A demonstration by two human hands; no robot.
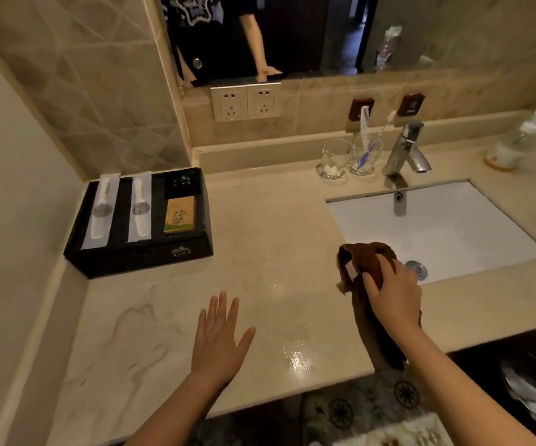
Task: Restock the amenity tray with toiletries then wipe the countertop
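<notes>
A black amenity tray (138, 262) sits at the back left corner of the beige countertop (260, 239). In it lie two white wrapped packets (102, 207), a small black box (183, 185) and a tan box (179, 215). My right hand (392, 292) grips a brown cloth (366, 259) at the sink's left front corner; the cloth hangs down over the counter's front edge. My left hand (218, 336) is spread flat, palm down, on or just above the counter near the front, holding nothing. Wet glossy patches (297, 357) shine between the hands.
A white undermount sink (434, 230) with a chrome faucet (405, 149) lies to the right. Two glasses (336, 159) stand behind it, one holding a comb and toothbrush. A pump bottle (514, 143) is at the far right. Wall sockets (245, 101) and a mirror are behind.
</notes>
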